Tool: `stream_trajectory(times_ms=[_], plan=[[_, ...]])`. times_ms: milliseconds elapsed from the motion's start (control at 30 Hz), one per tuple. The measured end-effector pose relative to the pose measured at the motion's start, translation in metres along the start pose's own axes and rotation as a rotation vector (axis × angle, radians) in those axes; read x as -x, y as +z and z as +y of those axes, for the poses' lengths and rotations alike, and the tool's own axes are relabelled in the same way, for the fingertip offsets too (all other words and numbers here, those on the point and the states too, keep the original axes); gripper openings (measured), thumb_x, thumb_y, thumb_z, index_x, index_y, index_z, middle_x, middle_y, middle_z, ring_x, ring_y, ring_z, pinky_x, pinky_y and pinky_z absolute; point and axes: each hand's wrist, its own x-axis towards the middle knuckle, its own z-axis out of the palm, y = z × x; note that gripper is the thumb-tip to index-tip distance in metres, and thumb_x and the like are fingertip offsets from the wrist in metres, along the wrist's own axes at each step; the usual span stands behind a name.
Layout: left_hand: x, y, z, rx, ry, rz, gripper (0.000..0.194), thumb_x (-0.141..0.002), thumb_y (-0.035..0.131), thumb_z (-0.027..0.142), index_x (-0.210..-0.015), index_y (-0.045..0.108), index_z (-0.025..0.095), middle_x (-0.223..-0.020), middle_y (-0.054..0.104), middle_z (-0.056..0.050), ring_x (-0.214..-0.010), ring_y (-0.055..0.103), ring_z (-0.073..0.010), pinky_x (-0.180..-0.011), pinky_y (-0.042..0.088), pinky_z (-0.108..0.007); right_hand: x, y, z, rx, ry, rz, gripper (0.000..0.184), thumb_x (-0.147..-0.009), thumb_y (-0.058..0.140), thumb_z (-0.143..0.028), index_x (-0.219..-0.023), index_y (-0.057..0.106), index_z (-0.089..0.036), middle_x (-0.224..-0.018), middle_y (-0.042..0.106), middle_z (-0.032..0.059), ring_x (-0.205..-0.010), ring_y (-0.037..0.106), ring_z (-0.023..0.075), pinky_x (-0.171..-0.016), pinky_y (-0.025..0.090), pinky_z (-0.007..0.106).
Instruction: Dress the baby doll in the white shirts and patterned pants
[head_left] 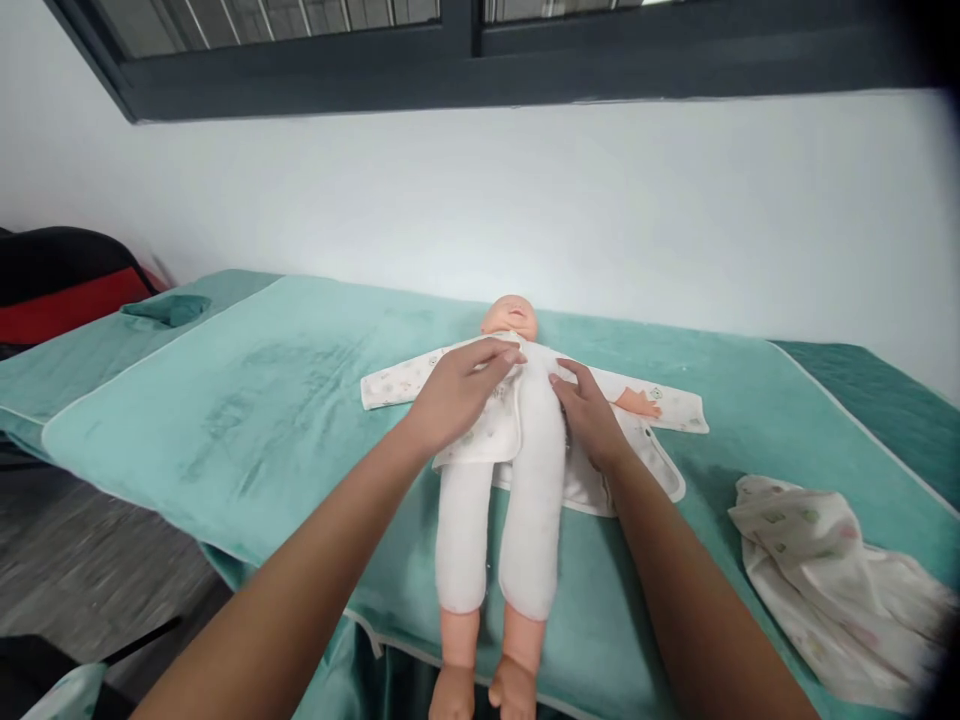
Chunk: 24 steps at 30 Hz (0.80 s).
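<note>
A baby doll (516, 480) lies on its back on a teal towel (247, 420), head toward the wall and bare feet toward me. It has a white cloth body and wears an open white printed jacket (660, 455) spread under it. My left hand (457, 390) lies on the jacket's left front panel and holds it over the doll's chest, fingertips near the neck. My right hand (589, 415) rests on the doll's other side, fingers pressing the jacket edge by the torso. The doll's own hand (639, 402) pokes from the right sleeve.
A crumpled white printed garment (832, 580) lies on the towel at the right. A small folded teal cloth (166, 308) sits at the far left corner. A black and red object (67, 285) stands beyond the table's left end. White wall and dark window frame (480, 60) behind.
</note>
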Motion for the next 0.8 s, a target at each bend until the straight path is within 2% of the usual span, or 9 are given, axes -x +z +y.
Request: stream_trajectory(times_ms=[67,133,233,333,467,600,667,733,800], plan=[[0.027,-0.004,-0.014,0.01,-0.039,0.134,0.026,-0.098,0.047,0.04,-0.103,0.068,0.025,-0.119,0.068,-0.002,-0.113,0.06,-0.0206,-0.098,0.044,-0.032,0.001,-0.001,0.0,0.034,0.002,0.005,0.056,-0.088,0.058,-0.059,-0.135,0.051,-0.029,-0.114,0.072,0.005,-0.098,0.066,0.0235,-0.09,0.049,0.039],[0.053,-0.005,-0.034,-0.053,-0.106,0.239,0.022,-0.095,0.052,0.037,-0.107,0.067,0.027,-0.118,0.068,-0.002,-0.112,0.06,-0.0223,-0.097,0.046,-0.035,0.001,-0.001,-0.001,0.054,0.007,0.009,0.056,-0.088,0.057,-0.059,-0.135,0.052,-0.029,-0.113,0.072,0.005,-0.097,0.066,0.0241,-0.09,0.049,0.04],[0.086,-0.001,-0.058,-0.099,-0.144,0.235,0.019,-0.092,0.054,0.041,-0.097,0.067,0.027,-0.107,0.069,-0.005,-0.105,0.062,-0.0263,-0.091,0.049,-0.038,0.002,-0.001,0.0,0.065,0.003,0.007,0.056,-0.088,0.057,-0.06,-0.135,0.052,-0.029,-0.112,0.073,0.0048,-0.095,0.066,0.0244,-0.089,0.049,0.04],[0.107,0.007,-0.067,-0.107,-0.166,0.228,0.025,-0.09,0.054,0.049,-0.078,0.062,0.028,-0.089,0.067,-0.008,-0.088,0.061,-0.0283,-0.08,0.051,-0.04,0.001,-0.001,0.002,0.078,-0.005,0.012,0.057,-0.088,0.056,-0.061,-0.135,0.051,-0.03,-0.11,0.073,0.0043,-0.092,0.066,0.0243,-0.085,0.049,0.039],[0.11,0.009,-0.07,-0.042,-0.196,0.249,0.033,-0.092,0.051,0.049,-0.069,0.054,0.026,-0.075,0.058,-0.005,-0.074,0.054,-0.0242,-0.071,0.047,-0.038,-0.001,-0.003,0.005,0.112,-0.021,0.011,0.056,-0.09,0.054,-0.06,-0.136,0.051,-0.029,-0.108,0.073,0.0042,-0.089,0.065,0.0232,-0.084,0.049,0.039],[0.095,0.007,-0.075,-0.02,-0.273,0.351,0.028,-0.095,0.049,0.047,-0.08,0.055,0.024,-0.079,0.056,-0.002,-0.077,0.053,-0.0202,-0.073,0.045,-0.034,-0.005,-0.005,0.007,0.117,-0.038,-0.02,0.054,-0.09,0.055,-0.057,-0.136,0.052,-0.03,-0.097,0.073,0.0014,-0.082,0.064,0.0206,-0.081,0.049,0.037],[0.09,0.008,-0.075,-0.032,-0.345,0.352,0.028,-0.095,0.048,0.048,-0.085,0.055,0.023,-0.081,0.056,0.0,-0.077,0.052,-0.0186,-0.071,0.044,-0.033,-0.007,-0.01,0.007,0.118,-0.029,-0.002,0.05,-0.088,0.057,-0.053,-0.132,0.057,-0.029,-0.086,0.072,-0.0004,-0.077,0.063,0.0196,-0.077,0.05,0.035],[0.088,0.009,-0.074,-0.039,-0.394,0.303,0.03,-0.095,0.048,0.05,-0.084,0.055,0.023,-0.078,0.054,0.001,-0.074,0.05,-0.0174,-0.068,0.042,-0.031,-0.009,-0.02,0.005,0.137,-0.016,0.061,0.042,-0.087,0.058,-0.049,-0.121,0.064,-0.026,-0.076,0.07,-0.0004,-0.072,0.063,0.0194,-0.075,0.05,0.035],[0.088,0.008,-0.071,-0.036,-0.419,0.286,0.032,-0.095,0.048,0.05,-0.081,0.054,0.022,-0.074,0.053,0.001,-0.071,0.05,-0.0168,-0.066,0.042,-0.03,-0.011,-0.036,0.001,0.223,-0.033,0.202,0.031,-0.086,0.056,-0.044,-0.106,0.07,-0.023,-0.074,0.07,0.0015,-0.073,0.064,0.0202,-0.077,0.05,0.035]])
